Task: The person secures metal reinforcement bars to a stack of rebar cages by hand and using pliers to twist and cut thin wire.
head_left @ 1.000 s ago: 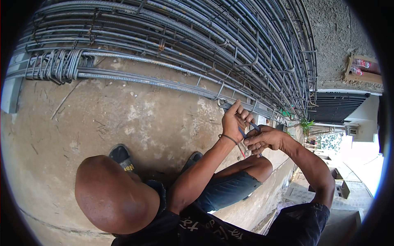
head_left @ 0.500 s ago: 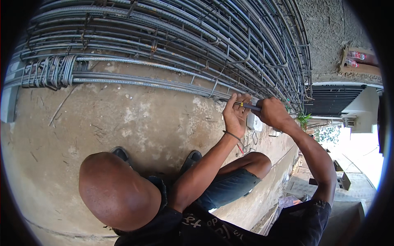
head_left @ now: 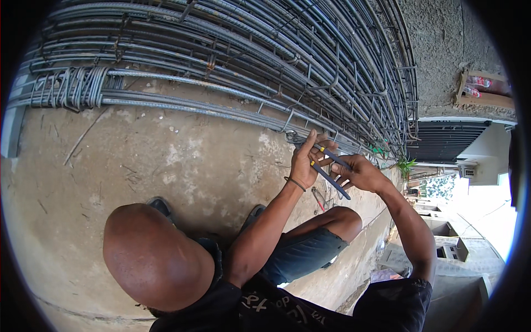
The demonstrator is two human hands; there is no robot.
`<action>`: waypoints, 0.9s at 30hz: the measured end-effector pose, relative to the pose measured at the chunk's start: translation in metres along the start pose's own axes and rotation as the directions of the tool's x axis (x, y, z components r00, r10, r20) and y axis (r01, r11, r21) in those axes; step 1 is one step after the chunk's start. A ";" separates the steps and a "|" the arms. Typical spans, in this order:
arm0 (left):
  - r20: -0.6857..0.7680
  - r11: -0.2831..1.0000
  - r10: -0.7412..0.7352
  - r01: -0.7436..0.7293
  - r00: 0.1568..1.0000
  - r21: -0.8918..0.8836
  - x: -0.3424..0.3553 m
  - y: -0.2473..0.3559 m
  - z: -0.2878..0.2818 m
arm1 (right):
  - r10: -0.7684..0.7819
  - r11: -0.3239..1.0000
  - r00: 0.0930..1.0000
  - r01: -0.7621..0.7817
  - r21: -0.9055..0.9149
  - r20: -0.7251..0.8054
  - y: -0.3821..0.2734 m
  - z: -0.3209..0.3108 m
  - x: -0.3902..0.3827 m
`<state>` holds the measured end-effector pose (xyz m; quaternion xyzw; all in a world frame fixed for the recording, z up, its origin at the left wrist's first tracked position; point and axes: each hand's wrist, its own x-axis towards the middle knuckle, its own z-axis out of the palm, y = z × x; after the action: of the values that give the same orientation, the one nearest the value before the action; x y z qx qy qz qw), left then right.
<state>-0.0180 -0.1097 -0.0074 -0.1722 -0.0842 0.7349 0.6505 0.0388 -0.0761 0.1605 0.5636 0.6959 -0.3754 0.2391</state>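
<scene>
A pair of pincers [head_left: 337, 185] with dark blue handles and yellow bands sits between my hands, its handles spread apart. Its metal head [head_left: 293, 137] is at the lower edge of the nearest steel bars [head_left: 182, 109]. My left hand [head_left: 307, 165] is around the pincers just behind the head, and whether it also has wire in it is hidden. My right hand [head_left: 358, 172] grips the upper handle, its thumb and fingers reaching in between the two handles. Short stirrups [head_left: 289, 120] join the bars close to my left hand.
Long rebar cages [head_left: 249, 47] are stacked along the far side. A wire-wrapped bundle [head_left: 74, 88] lies at the left. My bent knees [head_left: 157, 257] are below. A red-handled tool [head_left: 319, 200] lies on the concrete floor [head_left: 182, 149]. A cardboard box [head_left: 487, 88] stands far right.
The pincers' handles, together before, have swung apart. Both my hands have come slightly down and left, and the pincers' head now shows beside my left hand.
</scene>
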 end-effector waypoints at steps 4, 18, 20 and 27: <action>-0.023 0.978 -0.033 0.037 0.999 0.204 -0.011 0.009 -0.010 | -0.007 0.999 0.998 0.004 0.043 0.062 0.012 0.010 0.007; 0.006 0.997 -0.071 0.071 0.997 0.006 0.000 0.001 -0.013 | 0.026 0.998 0.996 -0.031 0.056 0.091 0.023 0.001 0.013; 0.020 0.998 -0.055 0.055 0.998 0.006 0.001 0.001 -0.013 | 0.012 0.999 0.995 -0.017 0.051 0.096 0.025 -0.001 0.014; 0.184 0.973 -0.052 0.091 0.982 -0.212 0.011 0.001 -0.007 | -0.255 0.826 0.963 0.171 -0.537 -0.087 0.012 -0.001 0.003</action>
<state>-0.0175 -0.0998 -0.0157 -0.1737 -0.2282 0.7097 0.6435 0.0497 -0.0720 0.1560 0.4230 0.8467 -0.1508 0.2853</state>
